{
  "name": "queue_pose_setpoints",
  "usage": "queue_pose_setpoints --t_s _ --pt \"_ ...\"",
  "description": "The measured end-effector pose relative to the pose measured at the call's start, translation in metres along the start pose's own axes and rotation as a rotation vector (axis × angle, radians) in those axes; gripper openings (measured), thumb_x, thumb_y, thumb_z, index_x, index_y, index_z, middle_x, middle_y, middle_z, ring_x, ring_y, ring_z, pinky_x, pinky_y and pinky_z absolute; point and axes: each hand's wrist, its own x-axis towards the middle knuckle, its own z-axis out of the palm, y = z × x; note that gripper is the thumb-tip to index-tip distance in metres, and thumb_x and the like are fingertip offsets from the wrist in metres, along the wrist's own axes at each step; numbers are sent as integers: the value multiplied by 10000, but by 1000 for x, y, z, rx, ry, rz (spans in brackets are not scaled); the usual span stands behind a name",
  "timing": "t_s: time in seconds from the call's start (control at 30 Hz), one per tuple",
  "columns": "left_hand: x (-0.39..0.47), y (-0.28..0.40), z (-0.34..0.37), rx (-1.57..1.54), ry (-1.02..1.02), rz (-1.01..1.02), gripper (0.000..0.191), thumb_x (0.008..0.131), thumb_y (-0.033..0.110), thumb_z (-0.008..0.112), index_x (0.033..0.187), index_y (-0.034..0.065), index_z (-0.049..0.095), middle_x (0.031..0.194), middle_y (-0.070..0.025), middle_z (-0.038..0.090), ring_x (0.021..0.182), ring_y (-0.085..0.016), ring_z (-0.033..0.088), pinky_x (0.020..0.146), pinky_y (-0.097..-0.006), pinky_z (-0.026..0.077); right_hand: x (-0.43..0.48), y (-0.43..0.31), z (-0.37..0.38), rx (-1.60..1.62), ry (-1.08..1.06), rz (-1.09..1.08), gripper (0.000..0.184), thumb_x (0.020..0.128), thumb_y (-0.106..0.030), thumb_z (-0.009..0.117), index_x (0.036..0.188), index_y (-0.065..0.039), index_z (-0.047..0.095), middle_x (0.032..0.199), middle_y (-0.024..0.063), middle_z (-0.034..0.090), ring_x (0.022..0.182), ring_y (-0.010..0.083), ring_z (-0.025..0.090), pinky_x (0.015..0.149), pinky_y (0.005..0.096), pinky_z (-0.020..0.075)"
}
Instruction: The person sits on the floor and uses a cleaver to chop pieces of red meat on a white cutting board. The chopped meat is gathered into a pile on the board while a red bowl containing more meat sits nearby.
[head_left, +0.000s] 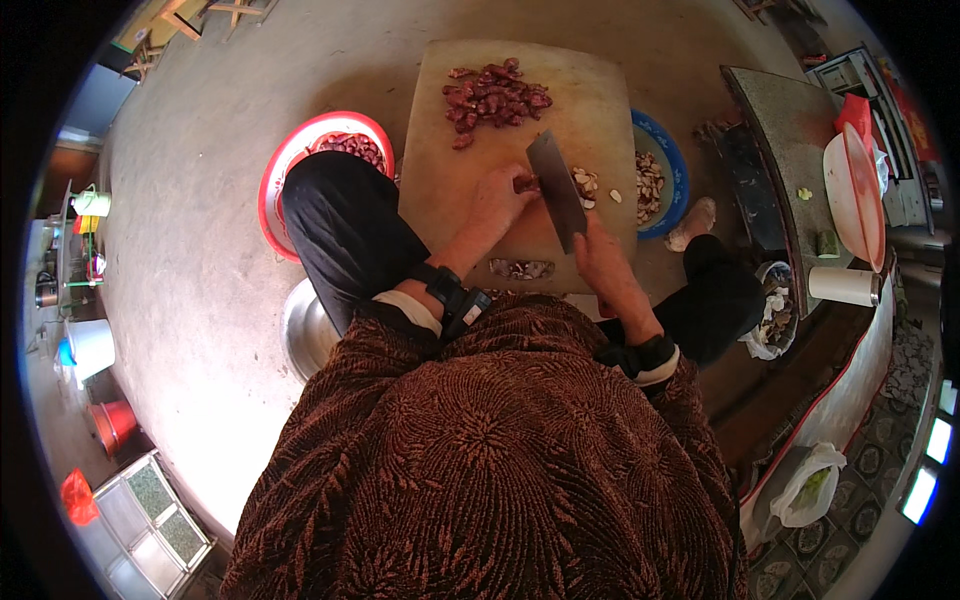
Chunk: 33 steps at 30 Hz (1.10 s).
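On a large pale cutting board (450, 180), my left hand (512, 191) holds a reddish-brown root piece (528, 183) against the left face of a cleaver (556, 191). My right hand (600, 251) grips the cleaver at its near end; the handle is hidden in the fist. A heap of red-skinned, knobbly root pieces (495, 97) lies near the board's far edge. Several pale cut slices (585, 182) lie just right of the blade, one slice (616, 196) apart from them. A dark patterned strip-like thing (521, 269) is at the board's near edge.
Left of the board, a red-rimmed basin (268, 214) holds more red pieces, partly behind my knee. On the right, a blue basin (681, 176) holds cut slices. A metal basin (296, 330) stands near my left leg. A lined waste bin (787, 346) and low table (802, 157) are farther right.
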Motion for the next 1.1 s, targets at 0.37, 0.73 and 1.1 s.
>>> queue_pose_setpoints --t_s 0.37,0.73,1.1 --pt "2 -6 7 91 8 -35 282 680 252 744 819 19 669 740 -184 623 720 -327 613 654 -390 488 -8 -16 -18 8 -12 -28 284 876 -125 468 1115 16 410 806 319 558 793 498 520 640 544 387" --pt "5 1 11 82 16 -58 257 687 241 727 771 6 665 690 -181 615 678 -347 608 610 -401 485 -2 -19 -11 -117 -40 -25 298 879 -128 461 1118 40 404 770 300 560 750 480 529 614 552 392" --pt "5 3 5 3 7 -65 239 663 201 737 766 -3 667 689 -169 623 672 -314 620 617 -386 489 32 -12 17 -157 17 -24 236 862 -93 440 1070 15 415 820 284 571 784 465 546 653 516 433"
